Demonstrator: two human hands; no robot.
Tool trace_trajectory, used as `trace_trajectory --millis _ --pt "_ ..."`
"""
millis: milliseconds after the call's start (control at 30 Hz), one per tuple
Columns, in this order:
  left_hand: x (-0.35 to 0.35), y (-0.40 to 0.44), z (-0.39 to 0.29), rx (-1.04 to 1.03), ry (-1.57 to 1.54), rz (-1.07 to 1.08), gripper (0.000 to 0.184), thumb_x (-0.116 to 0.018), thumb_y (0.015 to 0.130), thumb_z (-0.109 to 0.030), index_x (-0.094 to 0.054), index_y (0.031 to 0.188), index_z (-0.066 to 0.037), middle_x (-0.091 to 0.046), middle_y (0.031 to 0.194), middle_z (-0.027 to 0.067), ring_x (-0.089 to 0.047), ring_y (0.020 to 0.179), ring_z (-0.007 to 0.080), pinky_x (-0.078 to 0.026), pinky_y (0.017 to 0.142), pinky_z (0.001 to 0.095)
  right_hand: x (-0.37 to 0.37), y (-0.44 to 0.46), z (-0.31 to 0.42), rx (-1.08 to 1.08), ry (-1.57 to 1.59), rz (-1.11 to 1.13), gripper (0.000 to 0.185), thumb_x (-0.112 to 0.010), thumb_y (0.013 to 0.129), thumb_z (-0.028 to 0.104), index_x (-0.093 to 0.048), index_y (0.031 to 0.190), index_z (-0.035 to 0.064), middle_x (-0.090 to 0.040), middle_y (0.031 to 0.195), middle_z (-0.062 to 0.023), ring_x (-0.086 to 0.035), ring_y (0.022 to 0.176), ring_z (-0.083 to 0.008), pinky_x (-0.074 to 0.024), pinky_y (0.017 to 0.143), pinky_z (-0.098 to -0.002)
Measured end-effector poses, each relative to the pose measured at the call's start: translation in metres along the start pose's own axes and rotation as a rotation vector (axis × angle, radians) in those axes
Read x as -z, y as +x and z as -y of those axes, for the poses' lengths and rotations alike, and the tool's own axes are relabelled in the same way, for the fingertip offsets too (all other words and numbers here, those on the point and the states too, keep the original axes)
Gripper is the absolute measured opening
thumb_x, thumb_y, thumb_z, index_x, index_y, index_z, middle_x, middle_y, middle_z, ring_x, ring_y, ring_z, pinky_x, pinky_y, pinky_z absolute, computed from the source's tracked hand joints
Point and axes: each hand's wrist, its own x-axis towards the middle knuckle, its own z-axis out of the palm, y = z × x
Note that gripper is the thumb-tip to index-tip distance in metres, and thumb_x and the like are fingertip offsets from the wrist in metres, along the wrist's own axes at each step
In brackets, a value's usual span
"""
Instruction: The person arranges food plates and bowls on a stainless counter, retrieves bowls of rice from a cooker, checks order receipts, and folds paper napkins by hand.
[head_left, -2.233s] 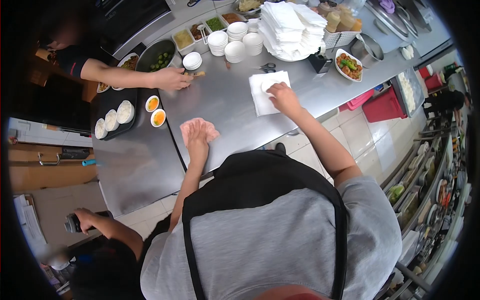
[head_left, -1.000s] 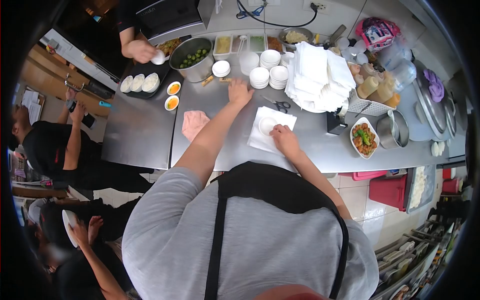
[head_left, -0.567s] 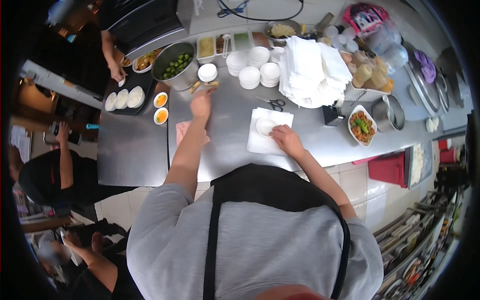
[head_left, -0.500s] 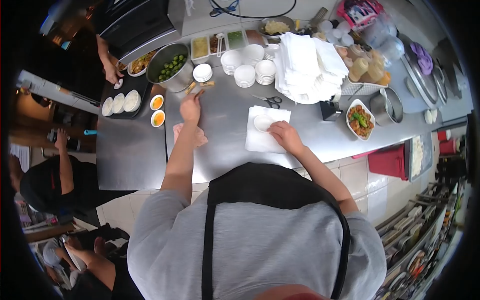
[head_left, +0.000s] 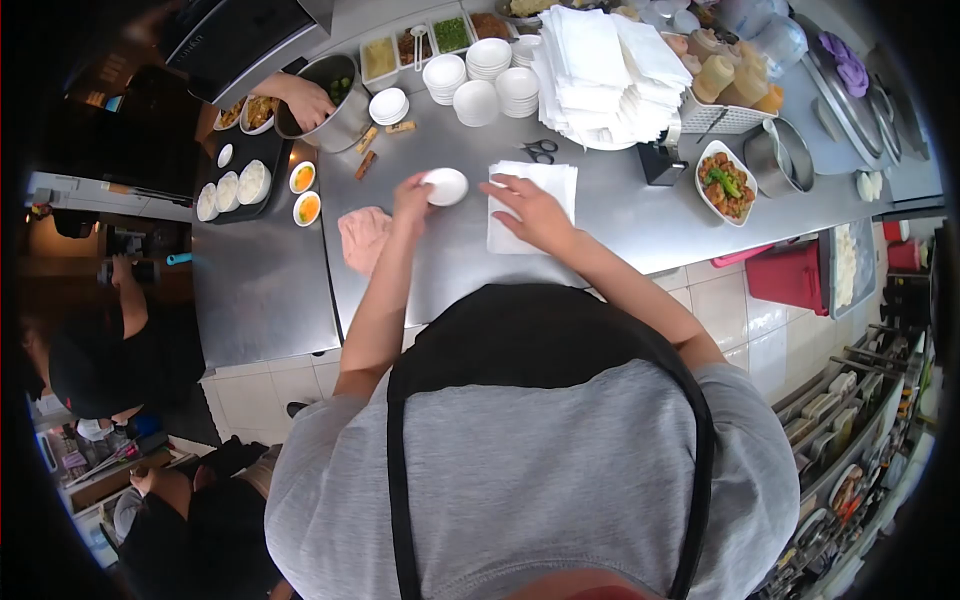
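The small white dish (head_left: 446, 187) has passed to the left hand (head_left: 411, 203), gripped at its edge just left of the white napkins (head_left: 546, 182) — leaving the right hand (head_left: 537, 214) empty, fingers spread over them.

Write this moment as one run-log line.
left hand: holding dish | right hand: open, over napkins | cloth: on table, left of dish | co-worker's hand: at pot
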Motion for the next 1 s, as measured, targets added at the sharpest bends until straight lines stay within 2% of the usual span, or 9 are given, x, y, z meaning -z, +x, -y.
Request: trace_trajectory --millis 233,300,333,467,533,633,800,867,1000 --pt "0.05 0.052 0.022 -0.252 0.336 -0.41 0.034 -0.056 0.078 -0.008 -0.057 0.111 0.002 -0.064 0.094 0.0121 -0.062 0.081 0.0281 -0.05 0.071 0.0337 0.035 -0.073 -0.014 -0.094 -0.263 0.36 0.039 -0.062 0.076 0.026 -0.056 0.111 0.012 -0.054 0.111 -0.0044 -0.047 0.103 -0.024 -0.0401 0.087 -0.0388" --pt "0.035 0.026 0.0 -0.965 0.852 -0.723 0.033 -0.059 0.078 -0.011 -0.058 0.108 0.003 -0.064 0.093 0.0166 -0.061 0.085 0.0343 -0.047 0.079 0.0357 0.025 -0.088 -0.025 -0.074 -0.306 0.38 0.04 -0.063 0.075 0.026 -0.055 0.112 0.0131 -0.053 0.114 -0.0032 -0.043 0.111 -0.0218 -0.0393 0.09 -0.0368" --pt "0.024 0.012 -0.006 -0.958 0.843 -0.727 0.03 -0.061 0.078 -0.013 -0.06 0.106 -0.001 -0.064 0.093 0.0165 -0.059 0.09 0.0343 -0.045 0.082 0.0363 0.019 -0.094 -0.032 -0.034 -0.327 0.328 0.039 -0.063 0.074 0.025 -0.056 0.11 0.0123 -0.054 0.113 -0.0037 -0.045 0.109 -0.0226 -0.0392 0.09 -0.0367" --pt "-0.036 -0.059 -0.005 -0.641 0.415 0.151 0.029 -0.065 0.079 -0.019 -0.063 0.105 -0.007 -0.064 0.098 0.0148 -0.06 0.092 0.0278 -0.046 0.079 0.0354 0.017 -0.096 -0.045 -0.039 -0.161 0.276 0.032 -0.062 0.072 0.019 -0.061 0.103 0.0097 -0.06 0.106 -0.0061 -0.052 0.1 -0.0264 -0.0417 0.089 -0.0379" --pt "-0.062 -0.097 -0.006 -0.546 0.597 0.48 0.033 -0.068 0.077 -0.023 -0.064 0.104 -0.005 -0.064 0.099 0.014 -0.061 0.093 0.0235 -0.046 0.08 0.033 0.016 -0.098 -0.047 -0.09 -0.104 0.256 0.028 -0.062 0.072 0.018 -0.063 0.099 0.0095 -0.061 0.102 -0.0073 -0.054 0.097 -0.0278 -0.043 0.087 -0.038" --pt "-0.07 -0.104 0.011 -0.546 0.799 0.571 0.037 -0.069 0.077 -0.02 -0.061 0.109 -0.004 -0.063 0.105 0.0087 -0.059 0.094 0.0167 -0.045 0.083 0.0286 0.022 -0.094 -0.045 -0.134 -0.031 0.256 0.024 -0.062 0.073 0.018 -0.065 0.096 0.0107 -0.062 0.098 -0.009 -0.055 0.094 -0.0296 -0.0458 0.083 -0.0382" --pt "-0.06 -0.083 0.026 -0.331 0.539 0.588 0.039 -0.072 0.073 -0.023 -0.063 0.106 -0.003 -0.064 0.101 0.0123 -0.06 0.094 0.019 -0.045 0.083 0.0298 0.04 -0.075 -0.028 -0.395 0.073 0.379 0.024 -0.064 0.079 0.025 -0.067 0.097 0.0088 -0.066 0.095 -0.0086 -0.059 0.092 -0.026 -0.0465 0.081 -0.0335" --pt "-0.058 -0.077 0.025 -0.22 0.484 0.627 0.032 -0.067 0.078 -0.016 -0.063 0.108 -0.006 -0.064 0.096 0.0034 -0.057 0.08 0.0076 -0.046 0.073 0.0228 0.037 -0.076 -0.036 -0.417 0.127 0.358 0.025 -0.063 0.078 0.027 -0.068 0.095 0.0089 -0.066 0.093 -0.0113 -0.06 0.087 -0.0288 -0.0471 0.079 -0.0355" --pt "-0.058 -0.072 0.023 -0.142 0.612 0.638 0.027 -0.065 0.081 -0.016 -0.065 0.105 -0.006 -0.062 0.081 -0.0011 -0.05 0.065 0.0024 -0.042 0.06 0.0196 0.038 -0.075 -0.045 -0.551 0.17 0.357 0.024 -0.065 0.079 0.027 -0.069 0.094 0.0092 -0.067 0.086 -0.0108 -0.061 0.078 -0.0256 -0.0472 0.071 -0.0323"
